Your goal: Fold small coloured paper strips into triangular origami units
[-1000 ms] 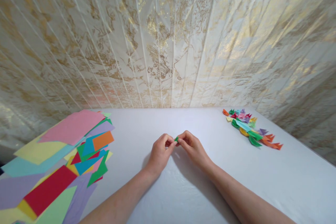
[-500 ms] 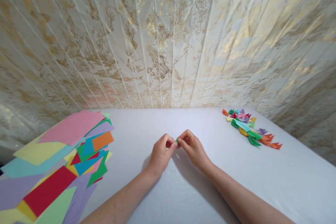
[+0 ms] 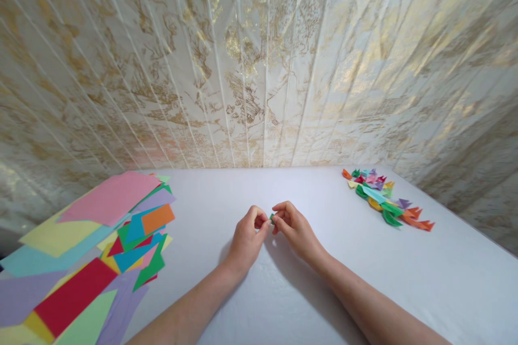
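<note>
I see one green paper piece [image 3: 272, 219] over the middle of the bench [image 3: 226, 194]. My left hand [image 3: 247, 232] pinches it, thumb against finger; my right hand [image 3: 295, 226] is half curled beside it, its grip unclear. I judge this fingertip shaping, calling for light pressure next. Far right lies one cluster of folded papers [image 3: 374, 194], left one pile of flat sheets [image 3: 111, 197]; overlaps prevent exact counts.

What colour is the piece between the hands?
Green; the piece shows best in the head view.

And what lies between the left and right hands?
The head view shows a small green piece, probably paper, between the left hand and right hand, above the white table.
</note>
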Action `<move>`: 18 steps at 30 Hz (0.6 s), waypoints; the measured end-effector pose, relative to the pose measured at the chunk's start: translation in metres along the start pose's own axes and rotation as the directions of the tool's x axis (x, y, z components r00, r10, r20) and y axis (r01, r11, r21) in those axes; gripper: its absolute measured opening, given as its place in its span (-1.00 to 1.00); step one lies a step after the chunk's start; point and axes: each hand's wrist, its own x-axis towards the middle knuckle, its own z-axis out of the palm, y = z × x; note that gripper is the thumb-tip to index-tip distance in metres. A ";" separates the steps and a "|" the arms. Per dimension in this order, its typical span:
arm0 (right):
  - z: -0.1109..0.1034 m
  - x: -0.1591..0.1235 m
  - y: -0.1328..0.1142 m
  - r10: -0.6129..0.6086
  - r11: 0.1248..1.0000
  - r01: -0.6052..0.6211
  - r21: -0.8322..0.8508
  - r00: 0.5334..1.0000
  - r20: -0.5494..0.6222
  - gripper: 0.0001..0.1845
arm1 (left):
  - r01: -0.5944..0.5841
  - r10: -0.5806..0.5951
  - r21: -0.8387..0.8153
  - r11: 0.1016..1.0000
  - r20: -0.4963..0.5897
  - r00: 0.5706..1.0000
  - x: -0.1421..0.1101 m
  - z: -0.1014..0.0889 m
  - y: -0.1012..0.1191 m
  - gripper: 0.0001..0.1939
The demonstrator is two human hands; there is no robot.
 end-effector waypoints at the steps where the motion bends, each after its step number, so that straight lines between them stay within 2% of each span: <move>1: -0.001 0.000 0.000 0.020 1.000 -0.020 -0.019 1.000 0.021 -0.84 | -0.004 0.004 0.002 1.000 -0.008 1.000 0.001 0.000 -0.001 -0.92; 4: -0.002 0.001 -0.001 0.062 0.997 -0.059 -0.054 0.996 0.058 -0.80 | -0.004 0.004 0.003 1.000 -0.026 1.000 0.002 -0.001 -0.004 -0.92; 8: -0.003 0.001 -0.001 0.061 0.998 -0.059 -0.030 0.996 0.067 -0.78 | 0.031 -0.032 -0.030 0.999 -0.010 0.999 0.004 0.000 -0.008 -0.92; 12: -0.003 0.000 0.000 0.064 0.997 -0.060 -0.054 0.995 0.078 -0.79 | 0.091 -0.088 -0.076 0.993 0.050 0.995 0.004 0.000 -0.010 -0.88; 18: -0.004 -0.001 -0.002 0.055 0.994 -0.047 -0.099 0.996 0.075 -0.80 | 0.147 -0.139 -0.051 0.988 0.134 0.981 0.005 -0.003 -0.003 -0.78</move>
